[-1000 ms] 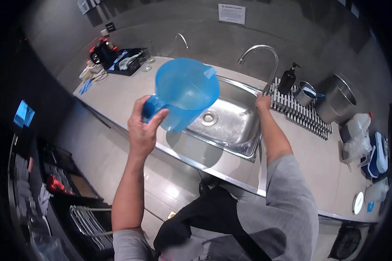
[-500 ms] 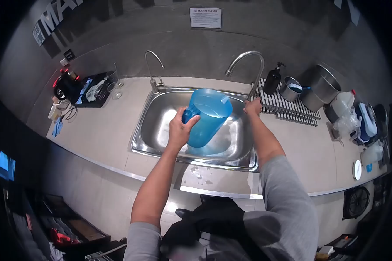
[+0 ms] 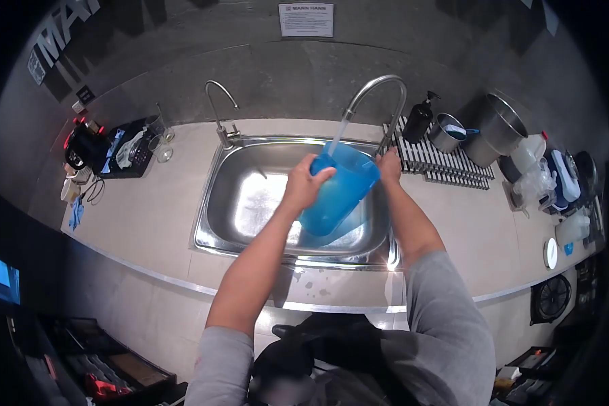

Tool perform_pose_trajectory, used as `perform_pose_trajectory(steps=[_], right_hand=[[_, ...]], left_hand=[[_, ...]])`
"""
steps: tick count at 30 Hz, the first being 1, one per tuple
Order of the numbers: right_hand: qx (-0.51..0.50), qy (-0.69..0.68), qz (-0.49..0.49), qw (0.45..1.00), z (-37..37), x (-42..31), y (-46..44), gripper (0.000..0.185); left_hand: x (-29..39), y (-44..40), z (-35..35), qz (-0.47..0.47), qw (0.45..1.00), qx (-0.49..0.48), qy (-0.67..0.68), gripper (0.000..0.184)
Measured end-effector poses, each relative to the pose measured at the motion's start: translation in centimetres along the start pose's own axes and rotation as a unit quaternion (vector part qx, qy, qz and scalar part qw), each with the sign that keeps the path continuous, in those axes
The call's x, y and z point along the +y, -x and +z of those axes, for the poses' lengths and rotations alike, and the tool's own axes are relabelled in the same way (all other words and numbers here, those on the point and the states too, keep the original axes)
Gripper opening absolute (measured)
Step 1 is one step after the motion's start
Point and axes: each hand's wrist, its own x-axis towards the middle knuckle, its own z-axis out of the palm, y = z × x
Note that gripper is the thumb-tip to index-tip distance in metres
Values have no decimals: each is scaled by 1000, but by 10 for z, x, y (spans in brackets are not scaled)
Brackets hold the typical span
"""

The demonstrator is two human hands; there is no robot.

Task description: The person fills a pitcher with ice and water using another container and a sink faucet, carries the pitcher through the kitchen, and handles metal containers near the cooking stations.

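Observation:
My left hand (image 3: 307,181) is closed round the handle of a translucent blue pitcher (image 3: 340,196). The pitcher is tilted, held over the steel sink (image 3: 240,183). From the spout of the tall curved faucet (image 3: 379,80), a stream of water (image 3: 338,135) falls to the pitcher's mouth. At the faucet's base, by the sink's back right corner, my right hand (image 3: 389,166) has its fingers closed on the faucet; the lever itself is hidden.
A slimmer tap (image 3: 224,128) stands at the sink's back left. On the right, a slatted rack (image 3: 440,162) carries a black pump bottle (image 3: 419,120), a small metal cup (image 3: 446,137) and a large steel pot (image 3: 497,132). Glasses (image 3: 161,149) and a black tray (image 3: 130,168) are on the left.
Water now runs from the faucet, where no stream showed before. My left hand has carried the pitcher to the right, under the spout, and tilted it more. My right hand stays at the faucet base.

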Motion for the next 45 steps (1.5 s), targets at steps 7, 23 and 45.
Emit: perform_pose_trajectory(steps=[7,23,45], right_hand=[[27,-11,-44,999,7,7,-1,41],[168,-313,126,926,79,17,-8,27],[-128,-795,237,543,72,42,-34,35]], left_hand=[[-13,-20,-19,20,999,17,23,41],[3,-9,-33,12,967,-147,-206,41],[-2,80,-134,310,758,-67,-570,10]])
